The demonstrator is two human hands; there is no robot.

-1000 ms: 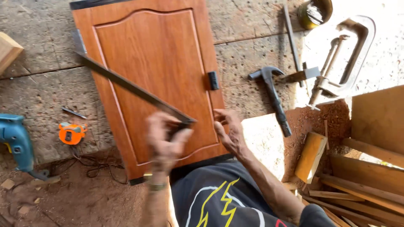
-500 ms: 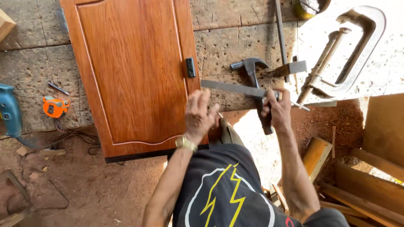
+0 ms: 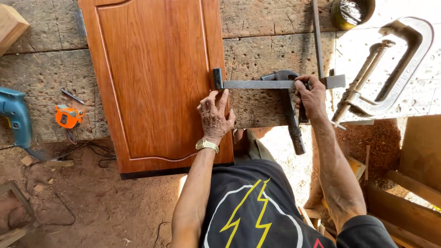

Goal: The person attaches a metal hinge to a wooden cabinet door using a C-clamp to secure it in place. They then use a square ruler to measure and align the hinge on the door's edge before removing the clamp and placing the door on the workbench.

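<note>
The cabinet door point(image 3: 156, 82) lay on the bench. My left hand point(image 3: 215, 115) pressed flat, fingers spread, at its three-o'clock edge; my right hand point(image 3: 311, 95) gripped the steel square point(image 3: 275, 84) against the hinge point(image 3: 217, 78). Any slip risked misreading.
</note>
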